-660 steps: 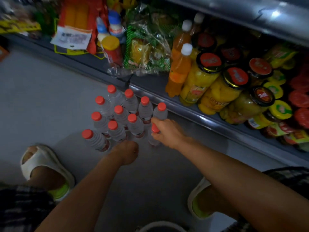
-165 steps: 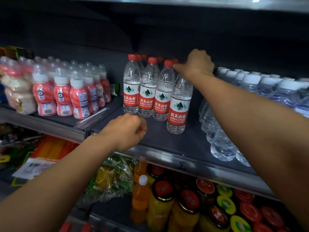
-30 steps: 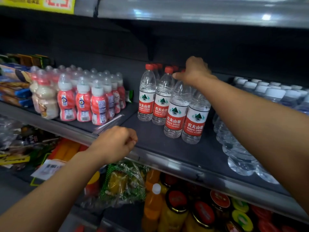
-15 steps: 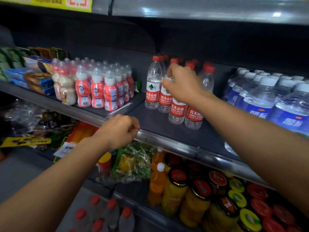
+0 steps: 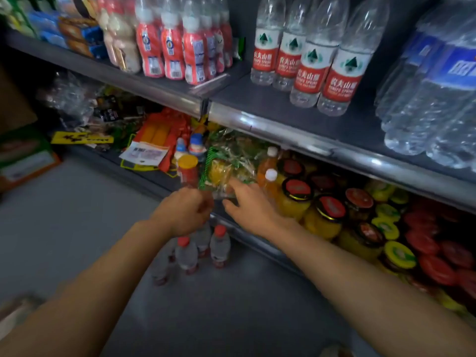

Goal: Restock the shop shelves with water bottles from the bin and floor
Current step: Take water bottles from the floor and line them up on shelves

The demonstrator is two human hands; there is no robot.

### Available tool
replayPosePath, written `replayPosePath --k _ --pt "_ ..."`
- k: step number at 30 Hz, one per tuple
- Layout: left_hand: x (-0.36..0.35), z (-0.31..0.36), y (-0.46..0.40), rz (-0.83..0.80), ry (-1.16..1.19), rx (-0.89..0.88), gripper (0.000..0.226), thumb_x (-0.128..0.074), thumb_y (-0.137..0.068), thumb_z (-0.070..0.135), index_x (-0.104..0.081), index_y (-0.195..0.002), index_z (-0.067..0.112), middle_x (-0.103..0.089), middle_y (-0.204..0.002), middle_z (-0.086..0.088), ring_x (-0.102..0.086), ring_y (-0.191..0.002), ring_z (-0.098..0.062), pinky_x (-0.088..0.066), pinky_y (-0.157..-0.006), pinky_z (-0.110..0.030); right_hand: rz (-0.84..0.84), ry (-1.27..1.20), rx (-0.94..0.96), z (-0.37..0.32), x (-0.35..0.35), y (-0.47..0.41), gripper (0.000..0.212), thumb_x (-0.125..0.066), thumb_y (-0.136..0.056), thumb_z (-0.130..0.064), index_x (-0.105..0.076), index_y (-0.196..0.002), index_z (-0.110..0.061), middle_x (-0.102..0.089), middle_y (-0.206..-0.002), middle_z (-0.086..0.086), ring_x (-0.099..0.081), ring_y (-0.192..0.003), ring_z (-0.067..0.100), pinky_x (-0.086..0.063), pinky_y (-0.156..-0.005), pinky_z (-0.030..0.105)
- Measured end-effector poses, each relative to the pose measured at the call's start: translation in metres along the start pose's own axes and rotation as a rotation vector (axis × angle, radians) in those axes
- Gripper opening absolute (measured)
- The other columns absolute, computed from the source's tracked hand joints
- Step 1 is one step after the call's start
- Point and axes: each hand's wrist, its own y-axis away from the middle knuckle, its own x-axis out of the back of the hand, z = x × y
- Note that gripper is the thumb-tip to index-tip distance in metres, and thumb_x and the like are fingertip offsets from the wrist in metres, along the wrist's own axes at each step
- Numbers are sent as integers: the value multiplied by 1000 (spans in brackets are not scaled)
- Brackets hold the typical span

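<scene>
Both hands were out in front above the floor bottles (image 5: 203,249), holding nothing: left hand (image 5: 184,213) loosely curled, right hand (image 5: 248,204) with fingers spread and relaxed, near the lower shelf's plastic-wrapped snack pack (image 5: 229,161). Red-capped water bottles stood in a small cluster on the grey floor (image 5: 64,228) just in front of the bottom shelf. Four red-label water bottles (image 5: 306,60) stood upright on the upper shelf (image 5: 296,130), between the small pink drink bottles (image 5: 177,47) and the blue-label bottles (image 5: 443,94).

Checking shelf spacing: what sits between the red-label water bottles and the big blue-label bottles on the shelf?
Nothing: in the head view a bare stretch of dark shelf separates the red-label water bottles from the blue-label bottles.
</scene>
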Motion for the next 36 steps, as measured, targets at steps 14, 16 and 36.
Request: replayPosePath --k 14,16,36 --pt "-193 -45 28 -447 73 203 27 -50 -93 23 -63 -116 15 -62 -122 -10 -56 -116 -29 -44 -98 -38 -338 29 -178 64 -149 -1 61 -61 -89 -42 -34 -135 -12 -60 -118 17 -59 -103 39 -36 -62 34" --pt "-210 -51 29 -486 90 220 28 -50 -93 21 -63 -117 14 -62 -123 -11 -55 -117 -28 -44 -98 -36 -335 29 -169 67 -162 -6 65 -62 -88 -44 -32 -136 -12 -61 -117 17 -59 -103 39 -35 -62 34" --pt "-248 -63 50 -786 59 273 27 -48 -94 25 -60 -117 16 -58 -126 -11 -55 -117 -31 -46 -98 -38 -223 22 -14 70 -179 -12 38 -57 -92 -33 -47 -118 -8 -62 -102 17 -58 -90 39 -30 -59 34"
